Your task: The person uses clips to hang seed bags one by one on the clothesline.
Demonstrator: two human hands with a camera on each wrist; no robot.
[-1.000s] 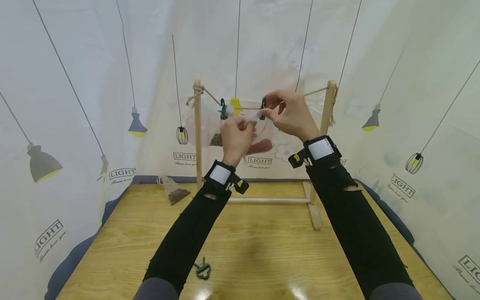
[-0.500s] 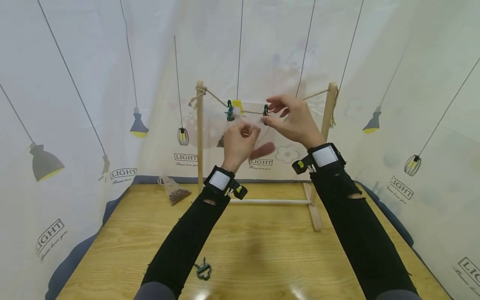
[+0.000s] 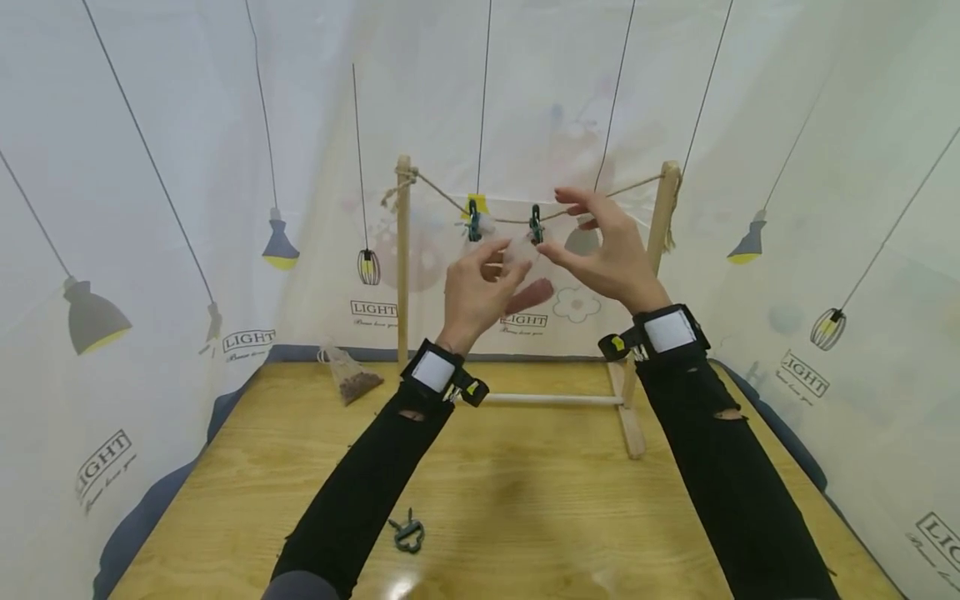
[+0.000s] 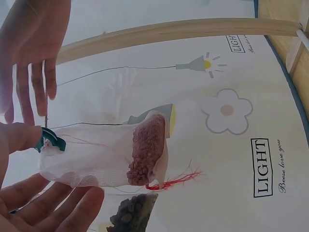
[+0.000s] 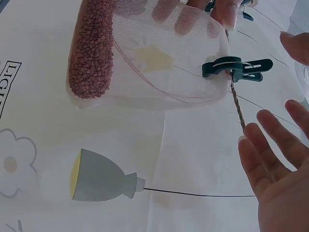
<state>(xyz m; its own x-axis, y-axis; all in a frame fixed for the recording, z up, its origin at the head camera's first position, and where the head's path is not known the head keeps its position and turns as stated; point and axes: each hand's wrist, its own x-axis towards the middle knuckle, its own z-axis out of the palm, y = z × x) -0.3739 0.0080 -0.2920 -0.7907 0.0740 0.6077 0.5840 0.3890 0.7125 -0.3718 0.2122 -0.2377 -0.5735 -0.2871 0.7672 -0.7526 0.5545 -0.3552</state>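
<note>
Table [image 3: 525,500], lower half of the head view: wood top; near its bottom edge left of centre lies a spare clip [image 3: 408,533], and at its far left corner a small net pouch [image 3: 352,379] of dark pellets.

Rack [image 3: 402,258], centre of frame: two upright posts and a low crossbar, with a cord [image 3: 442,193] sagging between the post tops.

Bag [image 5: 145,58], upper half of the right wrist view: sheer mesh holding a clump of red-brown grains, hung from the cord by two teal clips [image 3: 536,225]. One clip shows plainly in that view, biting the bag's edge at the cord.

Left hand [image 3: 476,287]: just below the bag, fingers loose, gripping nothing. Its fingertips [image 5: 227,12] show through the mesh, close to or touching it; contact cannot be told.

Right hand [image 3: 607,250]: released, fingers spread, just right of the right clip, apart from it.

Risk, as judged: the mesh is thin and the grain sits to one side, so the bag may slip from a shallow bite. A brush from either hand could set the slack cord swinging and slide the clips.
</note>
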